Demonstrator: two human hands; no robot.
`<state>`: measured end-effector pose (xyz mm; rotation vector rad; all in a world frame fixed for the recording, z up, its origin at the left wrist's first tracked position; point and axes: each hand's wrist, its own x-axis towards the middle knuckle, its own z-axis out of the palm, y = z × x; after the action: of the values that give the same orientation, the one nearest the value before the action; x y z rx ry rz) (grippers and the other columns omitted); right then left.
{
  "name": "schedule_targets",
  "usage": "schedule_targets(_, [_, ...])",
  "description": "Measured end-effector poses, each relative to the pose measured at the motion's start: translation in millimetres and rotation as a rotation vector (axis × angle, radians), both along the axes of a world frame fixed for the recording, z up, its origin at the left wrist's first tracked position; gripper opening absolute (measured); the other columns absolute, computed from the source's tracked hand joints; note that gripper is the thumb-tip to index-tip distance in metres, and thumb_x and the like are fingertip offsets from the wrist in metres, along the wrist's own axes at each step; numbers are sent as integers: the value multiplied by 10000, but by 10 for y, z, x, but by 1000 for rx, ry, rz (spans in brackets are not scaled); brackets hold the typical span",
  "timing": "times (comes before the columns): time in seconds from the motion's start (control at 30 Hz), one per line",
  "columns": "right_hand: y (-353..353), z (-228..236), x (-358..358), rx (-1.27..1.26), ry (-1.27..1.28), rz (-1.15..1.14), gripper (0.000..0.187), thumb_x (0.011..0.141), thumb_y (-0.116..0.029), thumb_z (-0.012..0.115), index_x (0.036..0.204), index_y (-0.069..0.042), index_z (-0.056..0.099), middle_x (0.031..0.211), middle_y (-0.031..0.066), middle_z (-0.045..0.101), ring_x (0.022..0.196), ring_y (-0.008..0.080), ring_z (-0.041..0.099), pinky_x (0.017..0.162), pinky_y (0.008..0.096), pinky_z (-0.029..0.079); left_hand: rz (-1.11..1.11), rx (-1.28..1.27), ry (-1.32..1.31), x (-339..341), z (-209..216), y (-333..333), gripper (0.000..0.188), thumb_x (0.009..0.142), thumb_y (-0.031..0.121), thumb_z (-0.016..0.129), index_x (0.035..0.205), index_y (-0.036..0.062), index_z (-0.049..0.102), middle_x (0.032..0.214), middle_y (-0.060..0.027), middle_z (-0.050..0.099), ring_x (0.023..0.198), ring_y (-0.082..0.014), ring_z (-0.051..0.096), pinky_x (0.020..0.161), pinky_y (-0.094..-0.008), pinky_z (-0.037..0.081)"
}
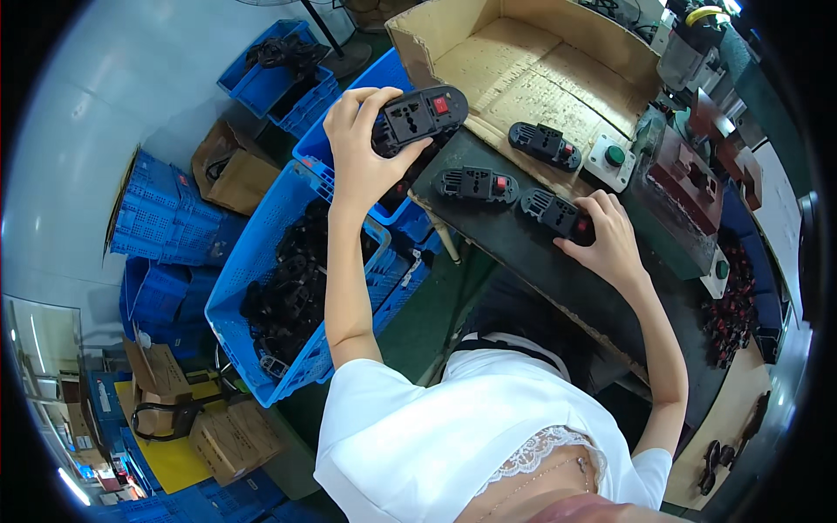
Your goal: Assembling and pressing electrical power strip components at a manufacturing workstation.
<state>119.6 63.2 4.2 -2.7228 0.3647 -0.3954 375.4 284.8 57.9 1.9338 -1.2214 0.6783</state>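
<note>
My left hand (356, 148) is raised over the blue crates and grips a black oval socket housing (417, 118) by its sides. That housing has socket slots and a red switch at one end. On the dark workbench (497, 228), my right hand (610, 234) has its thumb and fingers around the red-switch end of a second housing (547, 209), which lies on the surface. Two more such black housings (477, 185) rest close by, one beside it and one farther back near the cardboard.
A blue crate (228, 288) of black parts stands left of the bench. An open cardboard tray (523, 74) lies behind. At right are a green push button (615, 156), a machine with a dark red fixture (684, 179) and a heap of small red-and-black parts (731, 305).
</note>
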Motion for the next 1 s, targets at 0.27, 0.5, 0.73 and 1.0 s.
schedule_targets(0.27, [-44, 388, -270, -6, -195, -47, 467, 627, -122, 751, 1042, -13, 567, 972, 120, 522, 928, 297, 535, 825, 357, 438, 19, 13, 8, 136, -17, 15, 554, 592, 250, 849, 1076, 139, 604, 1024, -41, 546, 1025, -247, 525, 931, -403, 365])
schedule_targets(0.5, [-543, 682, -780, -337, -329, -317, 505, 649, -112, 761, 1111, -29, 576, 1066, 125, 561, 979, 331, 557, 867, 371, 445, 431, 277, -167, 580, -258, 7, 908, 651, 390, 825, 1357, 26, 384, 1249, -182, 492, 1190, -351, 446, 956, -462, 344])
schedule_targets(0.73, [-1056, 538, -1046, -442, -321, -321, 547, 741, -175, 760, 1214, -3, 545, 1148, 141, 525, 1063, 335, 535, 902, 379, 449, 349, 165, -292, 503, -211, 6, 747, 819, 372, 712, 1400, 53, 366, 1402, -164, 406, 1350, -371, 306, 1079, -529, 251])
schedule_targets(1.0, [-1439, 375, -1073, -320, -451, -382, 608, 775, -252, 763, 1286, -28, 524, 1158, 178, 584, 1040, 308, 569, 911, 390, 448, 115, 188, -236, 268, -182, -370, 661, 813, 235, 715, 1363, 38, 406, 1356, -162, 448, 1335, -368, 332, 1095, -484, 261])
